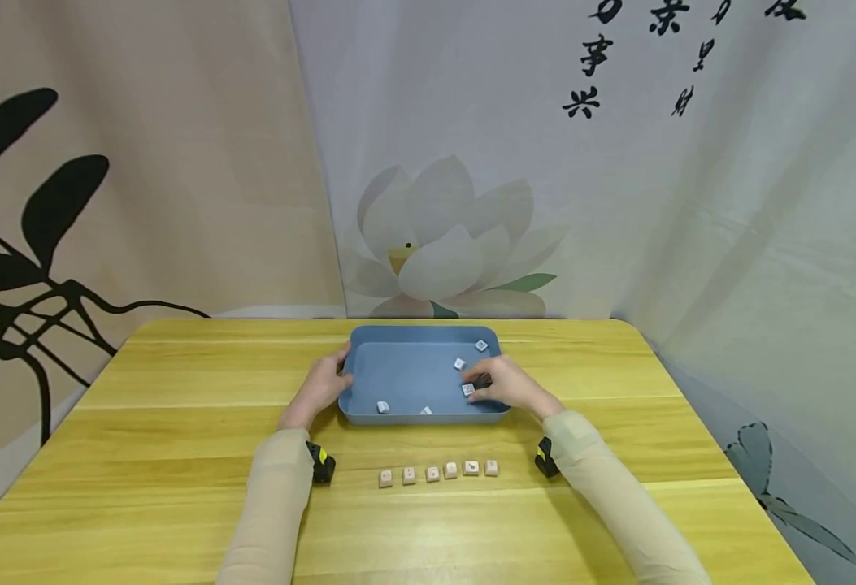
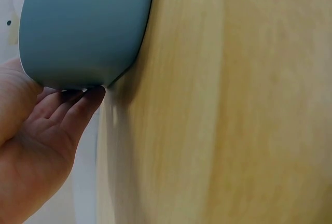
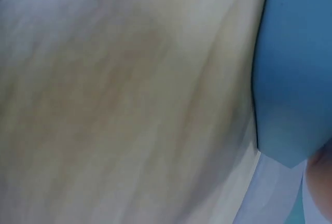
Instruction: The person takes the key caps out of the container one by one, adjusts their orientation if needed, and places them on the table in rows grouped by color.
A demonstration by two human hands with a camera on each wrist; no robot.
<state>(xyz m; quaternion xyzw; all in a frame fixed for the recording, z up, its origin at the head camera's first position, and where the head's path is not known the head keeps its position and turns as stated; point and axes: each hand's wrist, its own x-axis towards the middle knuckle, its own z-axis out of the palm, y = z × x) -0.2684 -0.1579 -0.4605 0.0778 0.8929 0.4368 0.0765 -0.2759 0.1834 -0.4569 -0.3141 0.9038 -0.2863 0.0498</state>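
A shallow blue tray lies on the table, its outer wall filling the upper part of the left wrist view. My left hand grips the tray's left end, thumb at the rim and fingers along the outside. My right hand reaches over the right side, thumb and fingers curled about a small white keycap with a dark mark. Other white keycaps lie in the tray: one just beyond the fingers, one in the far right corner, one and a partly hidden one along the near wall.
Several pale keycaps stand in a row on the wooden table in front of the tray, among them the leftmost one and the rightmost one. A printed curtain hangs behind the table's far edge.
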